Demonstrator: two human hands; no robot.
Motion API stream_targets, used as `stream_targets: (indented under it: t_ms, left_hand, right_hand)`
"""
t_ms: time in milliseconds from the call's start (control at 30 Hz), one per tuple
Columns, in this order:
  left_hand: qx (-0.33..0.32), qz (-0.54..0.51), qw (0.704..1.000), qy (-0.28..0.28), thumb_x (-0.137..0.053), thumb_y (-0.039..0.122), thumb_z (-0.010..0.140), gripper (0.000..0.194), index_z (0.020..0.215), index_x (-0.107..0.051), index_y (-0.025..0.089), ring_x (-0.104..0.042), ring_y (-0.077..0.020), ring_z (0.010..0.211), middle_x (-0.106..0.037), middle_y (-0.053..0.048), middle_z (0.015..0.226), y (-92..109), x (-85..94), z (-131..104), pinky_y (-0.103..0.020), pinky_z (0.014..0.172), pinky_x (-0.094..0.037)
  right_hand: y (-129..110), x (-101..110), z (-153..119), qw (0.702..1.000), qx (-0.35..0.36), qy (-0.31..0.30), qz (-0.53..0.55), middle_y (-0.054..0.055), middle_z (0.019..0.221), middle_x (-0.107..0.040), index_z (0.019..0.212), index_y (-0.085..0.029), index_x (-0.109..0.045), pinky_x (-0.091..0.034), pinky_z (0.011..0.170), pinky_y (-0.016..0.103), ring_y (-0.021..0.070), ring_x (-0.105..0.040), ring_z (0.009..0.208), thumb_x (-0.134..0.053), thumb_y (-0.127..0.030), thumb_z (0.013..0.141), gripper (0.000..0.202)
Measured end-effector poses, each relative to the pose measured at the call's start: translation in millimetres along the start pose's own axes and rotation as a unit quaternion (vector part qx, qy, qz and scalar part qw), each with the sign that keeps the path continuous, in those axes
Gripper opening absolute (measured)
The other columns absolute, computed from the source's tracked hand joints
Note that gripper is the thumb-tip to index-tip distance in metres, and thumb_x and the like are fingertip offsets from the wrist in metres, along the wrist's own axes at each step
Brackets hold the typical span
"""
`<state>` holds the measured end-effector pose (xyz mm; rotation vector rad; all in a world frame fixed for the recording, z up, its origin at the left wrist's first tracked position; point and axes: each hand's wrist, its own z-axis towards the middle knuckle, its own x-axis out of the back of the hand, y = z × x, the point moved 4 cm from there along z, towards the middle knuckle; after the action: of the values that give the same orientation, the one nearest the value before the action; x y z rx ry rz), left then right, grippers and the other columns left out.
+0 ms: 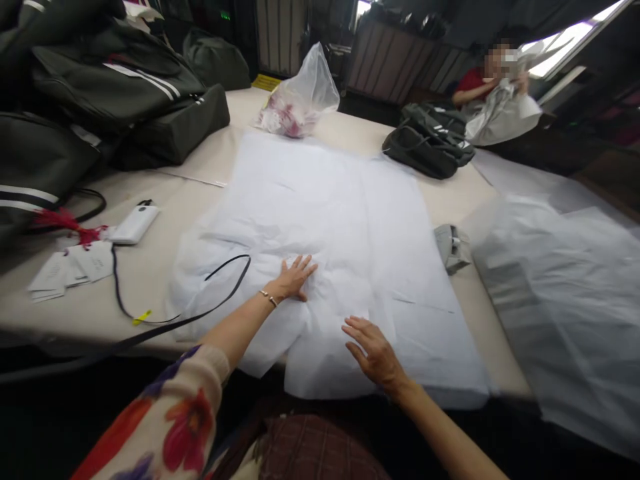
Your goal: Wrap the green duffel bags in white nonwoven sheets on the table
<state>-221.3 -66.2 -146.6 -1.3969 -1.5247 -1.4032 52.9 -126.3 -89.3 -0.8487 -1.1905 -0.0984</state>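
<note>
Thin white sheets point(320, 193) lie spread over the table, wrinkled on the left and overhanging the front edge. My left hand point(295, 279), with a bracelet at the wrist, rests on the wrinkled part with its fingers spread. To the right and nearer the front edge is my right hand point(373, 353), its fingers apart and holding nothing; whether it touches the sheet I cannot tell. A dark cord point(235, 287) loops over the sheets' left side and carries a yellow clip point(142, 318).
Dark bags point(125, 80) crowd the left, near white tags point(90, 261) and a white device point(135, 223). Behind are a clear plastic bag point(300, 100) and a black bag point(425, 140). Translucent plastic point(565, 293) covers the right. A person point(473, 83) handles material at the back right.
</note>
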Motion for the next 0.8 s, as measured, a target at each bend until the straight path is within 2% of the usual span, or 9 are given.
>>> stream_targets:
  t_ms: [167,300,367,433,500,533,633,733,800]
  left_hand:
    - [-0.045,0.007,0.998,0.048,-0.073,0.045,0.078,0.073,0.14,-0.043,0.018,-0.021,-0.0371,0.145,-0.027,-0.02,0.157,12,22.9,-27,-0.064,0.112,-0.023]
    - [-0.062,0.003,0.994,0.085,-0.054,0.042,0.093,0.048,0.133,-0.05,0.016,-0.037,-0.0252,0.139,-0.043,-0.016,0.149,15,31.7,-98,-0.042,0.113,-0.033]
    - [-0.088,0.008,0.991,0.101,-0.056,0.04,0.092,0.049,0.136,-0.047,0.019,-0.038,-0.0232,0.139,-0.046,-0.013,0.147,16,20.8,-147,-0.041,0.115,-0.03]
    - [-0.124,0.035,0.986,0.102,-0.071,0.045,0.08,0.075,0.143,-0.037,0.022,-0.03,-0.0293,0.143,-0.04,-0.013,0.151,20,-3.0,-191,-0.053,0.118,-0.02]
    - [-0.145,0.074,0.982,0.098,-0.08,0.041,0.07,0.097,0.149,-0.026,0.028,-0.022,-0.0333,0.145,-0.031,-0.012,0.156,27,-32.6,-223,-0.06,0.117,-0.012]
    - [-0.151,0.092,0.978,0.106,-0.078,0.035,0.074,0.094,0.15,-0.023,0.031,-0.023,-0.0321,0.145,-0.03,-0.01,0.157,30,-45.5,-232,-0.059,0.117,-0.012]
    - [-0.153,0.117,0.968,0.163,-0.053,0.012,0.09,0.065,0.147,-0.03,0.032,-0.034,-0.024,0.14,-0.04,-0.006,0.152,43,-63.9,-237,-0.049,0.117,-0.018]
    - [-0.14,0.101,0.967,0.186,-0.041,0.007,0.093,0.041,0.129,-0.052,0.021,-0.054,-0.0219,0.116,-0.063,-0.008,0.122,55,-55.8,-224,-0.043,0.109,-0.032]
    - [-0.128,0.087,0.973,0.171,-0.041,0.01,0.094,0.026,0.109,-0.061,0.017,-0.059,-0.0215,0.096,-0.065,-0.007,0.098,60,-46.4,-216,-0.041,0.098,-0.041]
  right_hand:
    - [-37,-45,22,1.0,-0.002,-0.021,0.009,0.009,0.138,-0.057,0.127,-0.026,-0.061,-0.036,0.112,0.05,0.0262,-0.048,0.132,-0.057,-0.018,0.086,0.041]
    - [-34,-72,24,0.996,-0.045,-0.074,-0.014,0.013,0.143,-0.052,0.127,-0.022,-0.061,-0.031,0.115,0.052,0.0299,-0.042,0.136,-0.066,-0.017,0.078,0.05]
    - [-28,-81,20,0.993,-0.068,-0.091,-0.013,0.014,0.144,-0.049,0.128,-0.019,-0.06,-0.03,0.115,0.051,0.03,-0.04,0.138,-0.068,-0.018,0.075,0.053]
    - [-23,-87,16,0.993,-0.077,-0.088,-0.003,0.014,0.147,-0.047,0.13,-0.019,-0.059,-0.028,0.116,0.05,0.029,-0.037,0.14,-0.069,-0.018,0.074,0.057]
    - [-19,-91,13,0.994,-0.082,-0.076,0.01,0.013,0.147,-0.046,0.13,-0.02,-0.059,-0.027,0.117,0.051,0.0289,-0.036,0.14,-0.069,-0.019,0.072,0.059]
    - [-18,-93,13,0.994,-0.086,-0.07,0.018,0.013,0.147,-0.046,0.129,-0.02,-0.059,-0.027,0.117,0.052,0.0293,-0.036,0.14,-0.069,-0.019,0.071,0.058]
    - [-14,-92,16,0.99,-0.113,-0.058,0.064,0.014,0.144,-0.05,0.126,-0.019,-0.061,-0.027,0.117,0.051,0.0298,-0.039,0.139,-0.07,-0.019,0.068,0.058]
    - [-9,-85,21,0.982,-0.146,-0.048,0.112,0.012,0.139,-0.055,0.132,-0.02,-0.055,-0.033,0.114,0.049,0.0273,-0.047,0.133,-0.067,-0.02,0.07,0.063]
    - [-6,-80,24,0.979,-0.158,-0.047,0.119,0.011,0.134,-0.06,0.138,-0.022,-0.049,-0.038,0.111,0.047,0.0255,-0.053,0.127,-0.064,-0.02,0.074,0.066]
